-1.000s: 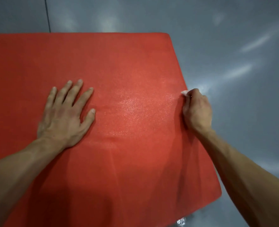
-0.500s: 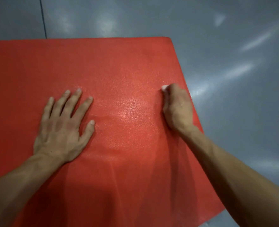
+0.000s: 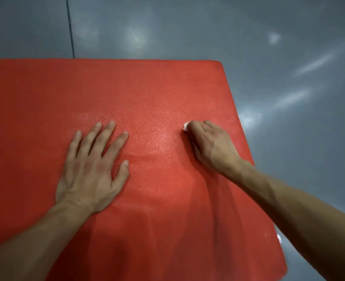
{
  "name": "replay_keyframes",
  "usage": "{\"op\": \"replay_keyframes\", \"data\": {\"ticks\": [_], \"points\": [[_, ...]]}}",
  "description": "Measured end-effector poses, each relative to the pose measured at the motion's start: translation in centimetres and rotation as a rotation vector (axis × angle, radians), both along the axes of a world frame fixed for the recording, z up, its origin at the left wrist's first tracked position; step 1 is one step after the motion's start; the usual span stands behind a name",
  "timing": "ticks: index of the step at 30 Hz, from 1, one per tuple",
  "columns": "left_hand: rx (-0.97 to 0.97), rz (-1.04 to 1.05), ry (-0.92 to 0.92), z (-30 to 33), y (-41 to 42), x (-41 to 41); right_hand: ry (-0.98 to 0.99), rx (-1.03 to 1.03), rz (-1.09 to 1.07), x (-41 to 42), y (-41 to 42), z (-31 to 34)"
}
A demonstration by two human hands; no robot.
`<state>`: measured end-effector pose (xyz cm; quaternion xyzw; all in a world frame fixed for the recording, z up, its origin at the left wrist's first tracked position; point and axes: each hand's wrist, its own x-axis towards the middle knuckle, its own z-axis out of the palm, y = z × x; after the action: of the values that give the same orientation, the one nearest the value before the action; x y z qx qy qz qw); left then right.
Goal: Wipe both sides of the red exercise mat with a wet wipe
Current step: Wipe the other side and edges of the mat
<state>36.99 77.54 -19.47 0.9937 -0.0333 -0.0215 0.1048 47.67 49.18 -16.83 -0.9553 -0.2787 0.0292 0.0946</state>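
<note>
So red mat (image 3: 147,88) looks thin n floppy, left hand (image 3: 90,169) pins it w/ fingers spread flat, right hand (image 3: 210,145) fingers bunched round the wet wipe (image 3: 186,125), prob grab an edge to flip.

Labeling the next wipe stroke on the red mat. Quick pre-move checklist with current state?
1. Wet wipe in the right hand: ok, fingers curled over it, only a white corner shows.
2. Wipe in contact with the red exercise mat: ok, the hand sits low on the surface.
3. Left hand bracing the mat: ok, flat, fingers spread.
4. Stroke path between the hands: ok, bare mat, faint sheen there.
5. Mat lying flat on the grey floor: ok where visible; its left part is out of frame.
6. Underside wiped: cannot tell, only the top face shows.
</note>
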Motion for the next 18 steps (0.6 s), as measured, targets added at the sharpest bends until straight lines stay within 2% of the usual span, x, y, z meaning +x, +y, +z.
{"op": "replay_keyframes", "data": {"ticks": [1, 2, 5, 6, 8, 10, 12, 13, 14, 17, 18], "points": [[-0.002, -0.001, 0.002, 0.0, 0.0, 0.0, -0.004, -0.004, 0.035, 0.8, -0.3, 0.2], [-0.003, -0.004, 0.006, 0.0, 0.1, 0.1, -0.025, -0.002, -0.038, 2.1, -1.2, 0.2], [-0.017, 0.002, 0.015, 0.0, 0.2, 0.1, -0.093, -0.046, -0.548, 6.1, -4.3, 0.2], [-0.021, 0.001, 0.015, 0.0, 0.1, 0.1, -0.097, -0.054, -0.645, 6.7, -4.5, 0.0], [-0.024, -0.001, 0.021, 0.1, 0.2, 0.1, -0.105, -0.010, -0.571, 6.7, -1.7, -0.4], [-0.022, -0.001, 0.019, 0.1, 0.3, 0.2, -0.037, 0.040, -0.277, 5.8, 2.0, -0.6], [-0.023, -0.005, 0.019, 0.0, 0.3, 0.3, -0.025, -0.022, 0.020, 5.3, 3.5, -0.1], [-0.020, -0.007, 0.022, 0.0, 0.3, 0.4, -0.043, -0.052, 0.038, 6.2, 2.9, 0.0], [-0.017, -0.008, 0.028, -0.1, 0.3, 0.3, -0.064, -0.068, -0.043, 7.4, 1.6, -0.1], [-0.005, -0.002, 0.038, -0.2, 0.4, 0.1, -0.142, -0.109, -0.529, 10.8, -3.0, -0.3], [-0.006, -0.004, 0.040, -0.1, 0.4, 0.2, -0.157, -0.097, -0.576, 11.0, -3.1, -0.5]]}}
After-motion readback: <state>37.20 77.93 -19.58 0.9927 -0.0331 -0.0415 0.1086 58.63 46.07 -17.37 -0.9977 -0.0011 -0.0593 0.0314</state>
